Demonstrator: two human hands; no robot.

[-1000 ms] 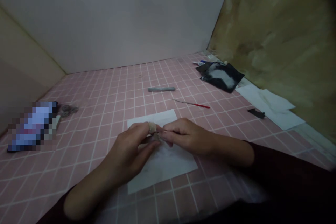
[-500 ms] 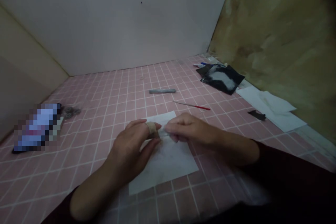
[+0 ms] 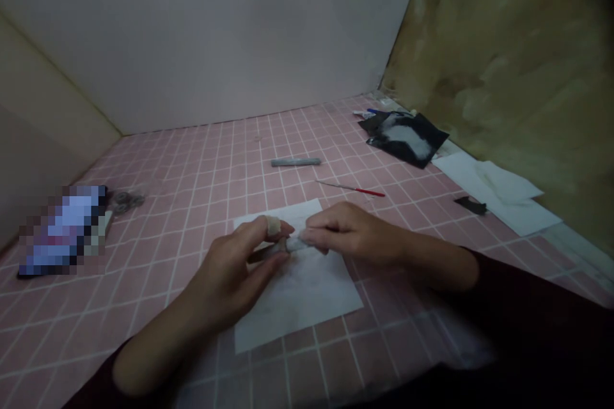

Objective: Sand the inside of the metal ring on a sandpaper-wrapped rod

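Seemingly, a small white paper roll (image 3: 295, 245) is pinched between the left hand (image 3: 229, 273) and right hand (image 3: 354, 235).

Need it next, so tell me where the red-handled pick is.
In the head view, the red-handled pick lies on the pink tiles beyond the white paper sheet and right hand, below and right of the grey stick.

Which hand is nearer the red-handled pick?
Right. The right hand is just below the red-handled pick; the left hand is farther, down to its left.
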